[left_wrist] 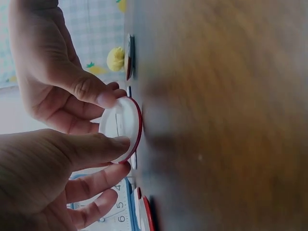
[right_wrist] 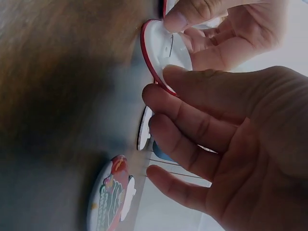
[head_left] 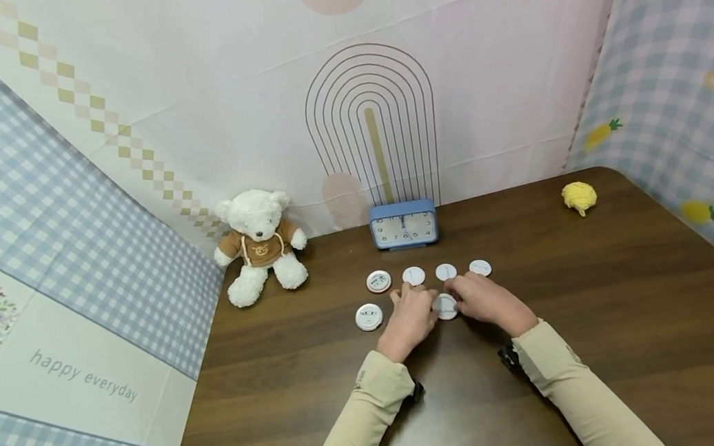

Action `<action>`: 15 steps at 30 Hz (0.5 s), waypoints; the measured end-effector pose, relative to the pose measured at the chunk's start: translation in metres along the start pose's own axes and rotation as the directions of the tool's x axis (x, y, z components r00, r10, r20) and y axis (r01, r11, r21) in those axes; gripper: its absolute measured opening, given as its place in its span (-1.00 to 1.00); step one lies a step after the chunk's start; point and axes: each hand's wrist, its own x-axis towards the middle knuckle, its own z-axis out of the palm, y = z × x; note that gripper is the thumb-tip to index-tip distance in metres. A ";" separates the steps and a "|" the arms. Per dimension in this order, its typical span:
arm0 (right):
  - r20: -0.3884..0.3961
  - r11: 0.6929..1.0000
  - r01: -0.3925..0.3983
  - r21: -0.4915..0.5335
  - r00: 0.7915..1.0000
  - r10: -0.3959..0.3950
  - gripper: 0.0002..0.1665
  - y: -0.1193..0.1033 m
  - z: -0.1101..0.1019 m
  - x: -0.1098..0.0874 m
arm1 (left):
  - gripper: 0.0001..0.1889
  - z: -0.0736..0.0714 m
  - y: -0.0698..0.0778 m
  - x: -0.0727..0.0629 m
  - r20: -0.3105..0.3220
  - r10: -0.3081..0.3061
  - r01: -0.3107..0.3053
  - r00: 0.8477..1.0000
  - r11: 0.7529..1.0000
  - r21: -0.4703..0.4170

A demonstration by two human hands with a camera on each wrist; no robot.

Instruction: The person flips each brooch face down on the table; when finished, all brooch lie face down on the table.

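A round pin badge [head_left: 445,306] with a white back and a red edge is held between both hands near the tabletop. My left hand [head_left: 410,316] pinches one side of it, thumb lying across the back. On the opposite side, my right hand [head_left: 487,300] pinches the rim; its other fingers are spread in the right wrist view. The badge back [right_wrist: 166,45] shows a thin metal pin. Beyond the hands lie a row of small white-backed badges, including one [head_left: 413,276] past the left fingers. A colourful badge [right_wrist: 108,197] lies beside the right hand, hidden in the head view.
Left of the hands lie two more badges, one nearer [head_left: 370,317] and one farther [head_left: 379,281]. A blue clock [head_left: 403,224] stands behind the row. A white teddy bear [head_left: 260,247] sits at the back left, and a yellow fluffy item [head_left: 579,196] at the back right.
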 end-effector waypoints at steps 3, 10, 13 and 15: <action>0.011 1.000 -0.025 0.002 1.000 0.025 -0.81 0.000 0.002 0.000 | -0.82 0.001 0.002 0.000 -0.001 0.001 -0.001 1.000 1.000 0.016; 0.025 0.998 -0.059 -0.012 0.998 0.059 -0.75 0.000 0.005 -0.002 | -0.77 0.005 0.006 0.000 0.028 -0.023 0.021 0.999 0.998 0.053; 0.037 0.997 -0.078 -0.009 0.996 0.078 -0.76 0.000 0.006 -0.002 | -0.78 0.005 0.007 -0.001 0.046 -0.036 0.033 0.998 0.998 0.061; 0.047 0.996 -0.085 -0.010 0.995 0.085 -0.78 0.000 0.006 -0.002 | -0.80 0.005 0.007 -0.001 0.056 -0.039 0.036 0.998 0.998 0.060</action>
